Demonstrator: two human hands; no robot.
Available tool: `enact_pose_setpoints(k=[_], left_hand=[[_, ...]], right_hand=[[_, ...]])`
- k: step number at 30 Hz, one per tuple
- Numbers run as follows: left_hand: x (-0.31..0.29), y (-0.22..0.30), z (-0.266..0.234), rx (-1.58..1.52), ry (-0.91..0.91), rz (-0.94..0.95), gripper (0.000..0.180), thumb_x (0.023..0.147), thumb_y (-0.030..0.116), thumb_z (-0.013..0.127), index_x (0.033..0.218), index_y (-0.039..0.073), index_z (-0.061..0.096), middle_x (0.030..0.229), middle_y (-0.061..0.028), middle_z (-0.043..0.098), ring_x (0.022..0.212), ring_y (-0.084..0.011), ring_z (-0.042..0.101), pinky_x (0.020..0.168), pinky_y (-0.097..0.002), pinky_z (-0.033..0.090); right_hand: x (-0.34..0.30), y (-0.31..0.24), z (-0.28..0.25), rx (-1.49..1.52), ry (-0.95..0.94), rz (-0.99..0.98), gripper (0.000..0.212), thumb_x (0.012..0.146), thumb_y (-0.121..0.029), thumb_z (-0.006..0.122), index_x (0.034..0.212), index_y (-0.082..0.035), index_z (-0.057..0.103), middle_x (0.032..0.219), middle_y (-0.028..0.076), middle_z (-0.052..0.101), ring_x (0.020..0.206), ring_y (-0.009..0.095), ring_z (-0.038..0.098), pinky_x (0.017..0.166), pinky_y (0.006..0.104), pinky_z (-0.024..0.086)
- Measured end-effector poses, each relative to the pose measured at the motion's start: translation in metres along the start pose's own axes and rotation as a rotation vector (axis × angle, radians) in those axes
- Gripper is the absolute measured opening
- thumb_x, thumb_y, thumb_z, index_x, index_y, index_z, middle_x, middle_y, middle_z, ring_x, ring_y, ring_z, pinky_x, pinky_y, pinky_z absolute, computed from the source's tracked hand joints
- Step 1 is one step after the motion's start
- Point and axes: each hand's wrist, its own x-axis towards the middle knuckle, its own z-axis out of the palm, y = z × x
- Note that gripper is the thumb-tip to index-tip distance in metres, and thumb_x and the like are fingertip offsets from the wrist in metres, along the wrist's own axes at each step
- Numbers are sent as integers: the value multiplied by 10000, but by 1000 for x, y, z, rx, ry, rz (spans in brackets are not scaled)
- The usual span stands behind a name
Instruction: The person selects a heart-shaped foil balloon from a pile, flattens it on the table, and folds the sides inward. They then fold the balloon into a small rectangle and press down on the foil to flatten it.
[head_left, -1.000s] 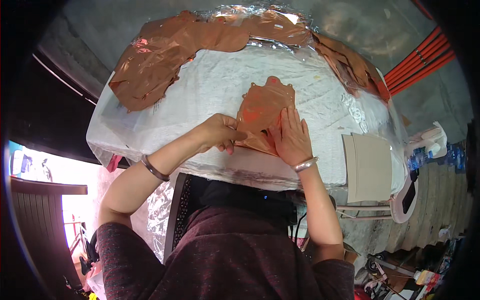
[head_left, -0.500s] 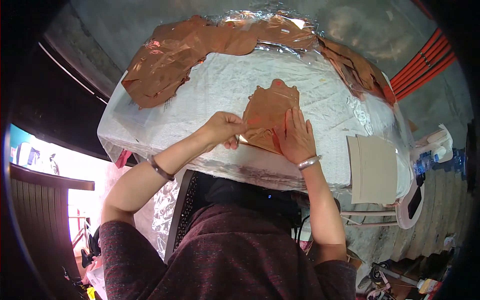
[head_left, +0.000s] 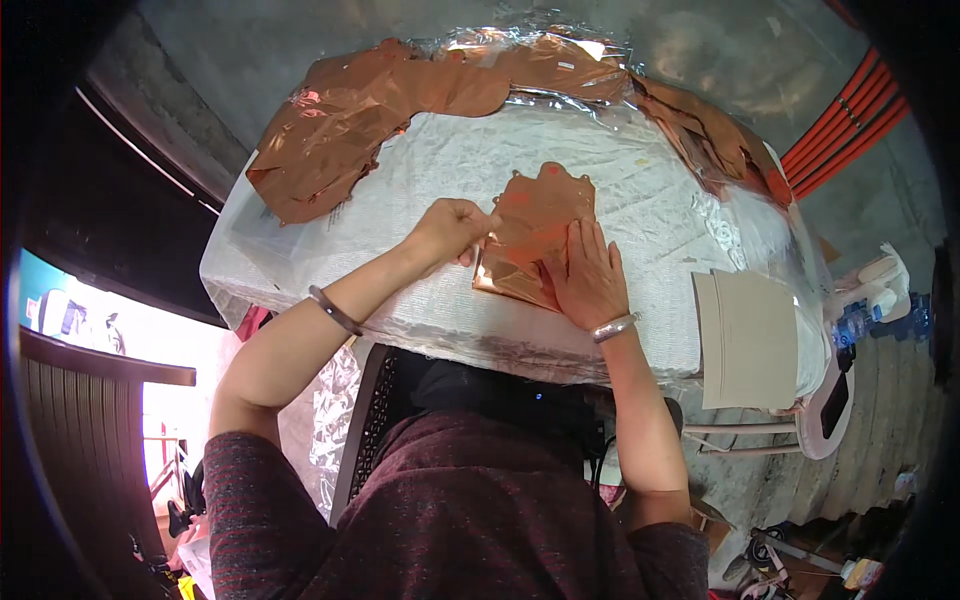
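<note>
A flat, folded copper-coloured foil balloon (head_left: 530,215) lies on the white-covered table in front of me. It has a rounded tab at its far end and small nubs along its outline. My left hand (head_left: 450,232) pinches its left edge, thumb against fingers. Spread flat over its right side, my right hand (head_left: 590,278) presses it onto the cloth with the fingers stretched out. The part under my right palm is hidden. Shiny creases show along its near edge.
More copper-coloured foil balloons (head_left: 335,125) lie along the table's far left and far edges, with clear plastic wrap (head_left: 480,42) behind them. Beige card sheets (head_left: 750,340) rest at the right edge. A white stool (head_left: 822,415) and red tubes (head_left: 845,120) are to the right.
My left hand has shifted slightly up and right along the foil's left edge. The near left part of the foil now lies flatter. My right hand stays nearly in place.
</note>
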Motion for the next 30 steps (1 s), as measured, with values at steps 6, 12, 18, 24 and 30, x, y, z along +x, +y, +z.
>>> enact_pose_setpoints(k=[6,12,18,24,30], left_hand=[[-7,-11,-17,44,31,-5,68,844,3,622,891,-42,639,780,-93,651,625,-128,616,572,-251,533],[1,-8,-2,-21,-10,-54,175,816,-11,650,984,-48,617,847,-90,652,720,-146,630,654,-261,543],[17,-8,7,116,0,-8,344,785,54,702,1095,-31,582,913,-79,618,782,-139,598,675,-258,511],[11,-14,13,120,55,204,572,766,41,697,1292,14,473,892,-65,574,825,-130,563,717,-247,480],[1,-23,8,-48,40,187,753,773,-108,618,1438,46,302,910,-59,598,810,-102,562,731,-231,485]], right_hand=[[0,1,1,-13,-6,-8,707,960,-492,340,1428,35,279,1501,191,269,1414,303,206,1132,452,170],[0,0,-1,1,0,-5,685,964,-467,359,1425,36,289,1505,199,257,1407,315,226,1132,456,177],[0,1,-1,-2,6,-15,647,970,-423,377,1422,33,299,1505,202,258,1406,320,228,1130,457,187],[-1,1,-2,9,5,-12,652,968,-427,381,1426,31,299,1516,197,237,1406,313,231,1134,449,177],[-1,1,-2,-7,2,-9,668,966,-438,385,1430,32,290,1520,195,229,1413,303,217,1137,438,171]])
